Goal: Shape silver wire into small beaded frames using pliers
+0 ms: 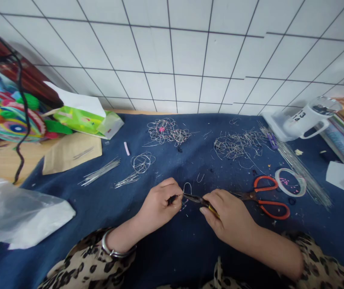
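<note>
My right hand (228,212) is closed around needle-nose pliers (196,199) with a yellow handle, their jaws pointing left. At the jaw tips rises a small bent silver wire (187,184). My left hand (161,202) pinches this wire between thumb and fingers, close to the jaws; a dark thing, too hidden to name, shows inside the fingers. Just beyond the pliers lies a loose U-shaped wire piece (200,177) on the dark blue cloth (166,257). Right of my right hand rest scissors (259,196) with orange handles, their tips partly behind the hand.
Tangled wire (238,144) and a second tangle (162,130) lie toward the tiled wall. Straight wires (101,171) sit at left, longer ones (307,172) at right. A ring-shaped dish (290,182) holds pink bits. A white mug (309,120) and plastic bag (24,212) flank the cloth.
</note>
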`<state>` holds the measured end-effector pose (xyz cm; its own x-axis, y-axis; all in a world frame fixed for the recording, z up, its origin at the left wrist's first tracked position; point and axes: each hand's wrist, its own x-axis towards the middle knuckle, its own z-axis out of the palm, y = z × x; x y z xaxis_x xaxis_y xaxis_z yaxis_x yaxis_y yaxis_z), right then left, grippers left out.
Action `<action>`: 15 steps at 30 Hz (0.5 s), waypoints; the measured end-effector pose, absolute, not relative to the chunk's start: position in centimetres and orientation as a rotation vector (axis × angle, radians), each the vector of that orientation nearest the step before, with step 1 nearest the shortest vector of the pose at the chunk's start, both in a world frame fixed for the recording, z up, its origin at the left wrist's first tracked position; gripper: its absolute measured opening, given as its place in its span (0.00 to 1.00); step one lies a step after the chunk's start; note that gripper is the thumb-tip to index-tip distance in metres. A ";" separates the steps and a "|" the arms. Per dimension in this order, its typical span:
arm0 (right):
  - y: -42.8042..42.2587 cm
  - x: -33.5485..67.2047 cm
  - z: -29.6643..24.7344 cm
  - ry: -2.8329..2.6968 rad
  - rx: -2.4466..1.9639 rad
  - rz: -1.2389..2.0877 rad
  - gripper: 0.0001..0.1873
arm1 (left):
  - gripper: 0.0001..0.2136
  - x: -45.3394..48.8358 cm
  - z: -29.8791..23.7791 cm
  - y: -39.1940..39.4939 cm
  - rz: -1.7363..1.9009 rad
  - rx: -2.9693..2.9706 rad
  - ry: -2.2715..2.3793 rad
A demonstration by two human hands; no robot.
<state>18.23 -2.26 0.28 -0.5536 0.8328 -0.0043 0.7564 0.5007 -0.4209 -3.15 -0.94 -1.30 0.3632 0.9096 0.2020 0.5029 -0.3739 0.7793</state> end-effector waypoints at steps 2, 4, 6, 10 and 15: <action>-2.2 18.3 0.3 -2.539 -1.373 0.576 0.10 | 0.09 -3.2 -1.3 -0.9 0.856 2.012 1.216; -2.2 18.3 0.2 -2.533 -1.380 0.578 0.10 | 0.09 -3.2 -1.4 -1.0 0.854 2.017 1.221; -2.2 18.4 0.2 -2.528 -1.389 0.583 0.10 | 0.09 -3.1 -1.4 -1.1 0.856 2.024 1.226; -2.1 18.4 0.2 -2.509 -1.404 0.640 0.10 | 0.09 -3.1 -1.4 -1.1 0.864 2.028 1.225; -2.1 18.4 0.0 -2.499 -1.408 0.695 0.10 | 0.08 -3.1 -1.4 -1.1 0.863 2.032 1.209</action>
